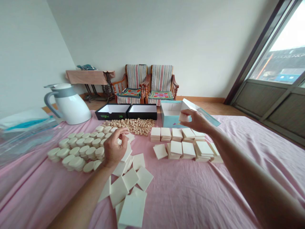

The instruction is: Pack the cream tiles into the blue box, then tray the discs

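Observation:
My right hand (196,121) is raised at the front right of a light blue box (168,120), its fingers closed on a pale square tile (186,118) that is partly hidden and blurred. Below it, stacks of cream square tiles (176,148) stand in two rows. My left hand (115,145) is curled, thumb and fingers close together, above loose square tiles (131,178) strewn toward me. Whether a small pale thing sits in those fingers is unclear. Left of that hand, stacks of round cream discs (75,151) stand in rows, some hidden behind it.
Small wooden pieces (138,126) lie piled before two open black boxes (143,112). A white and grey jug (73,105) stands at the back left, beside clear plastic wrapping (26,136). A pink cloth (181,197) covers the surface. Two chairs (162,79) stand beyond.

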`<state>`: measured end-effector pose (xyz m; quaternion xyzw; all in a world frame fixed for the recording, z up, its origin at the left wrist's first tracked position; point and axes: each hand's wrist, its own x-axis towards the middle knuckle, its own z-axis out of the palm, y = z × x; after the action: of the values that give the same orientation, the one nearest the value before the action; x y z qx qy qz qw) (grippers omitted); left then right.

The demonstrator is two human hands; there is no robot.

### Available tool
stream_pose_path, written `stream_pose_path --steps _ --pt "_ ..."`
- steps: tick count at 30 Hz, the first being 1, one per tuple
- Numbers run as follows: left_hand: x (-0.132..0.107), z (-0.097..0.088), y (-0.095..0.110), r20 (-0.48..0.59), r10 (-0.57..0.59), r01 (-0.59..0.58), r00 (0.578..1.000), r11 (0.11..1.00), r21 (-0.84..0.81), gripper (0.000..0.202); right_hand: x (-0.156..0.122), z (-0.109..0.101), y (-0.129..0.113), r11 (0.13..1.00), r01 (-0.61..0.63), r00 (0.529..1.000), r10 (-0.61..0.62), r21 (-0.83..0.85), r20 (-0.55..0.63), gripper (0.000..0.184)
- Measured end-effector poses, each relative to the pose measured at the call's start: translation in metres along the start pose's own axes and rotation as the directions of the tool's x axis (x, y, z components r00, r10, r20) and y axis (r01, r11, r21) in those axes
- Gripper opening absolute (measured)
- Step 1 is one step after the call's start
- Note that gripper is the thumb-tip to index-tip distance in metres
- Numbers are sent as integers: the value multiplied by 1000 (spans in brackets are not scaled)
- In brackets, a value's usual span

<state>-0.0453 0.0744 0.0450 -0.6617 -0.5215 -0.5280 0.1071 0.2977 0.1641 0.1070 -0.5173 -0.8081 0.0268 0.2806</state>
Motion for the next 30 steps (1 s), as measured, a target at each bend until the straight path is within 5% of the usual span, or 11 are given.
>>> stream_pose_path --steps 8,18,25,27,30 --pt "0 1 2 1 -5 5 1000 1000 -7 22 -16 -1 14 987 -23 985 49 -161 163 53" --pt "-1 0 1 4 2 -2 1000 1000 -17 21 -17 36 -11 992 14 945 28 -126 327 58" --pt "0 0 1 -6 4 -4 1000 1000 5 22 -16 30 -19 999 -22 988 18 26 156 42" --pt "0 0 1 -10 0 0 1000 1000 5 21 -20 29 -34 994 3 995 -14 113 96 35" --pt "-1 -1 2 -7 -3 3 1000 1000 7 22 -36 33 -69 966 113 972 -156 232 176 35"
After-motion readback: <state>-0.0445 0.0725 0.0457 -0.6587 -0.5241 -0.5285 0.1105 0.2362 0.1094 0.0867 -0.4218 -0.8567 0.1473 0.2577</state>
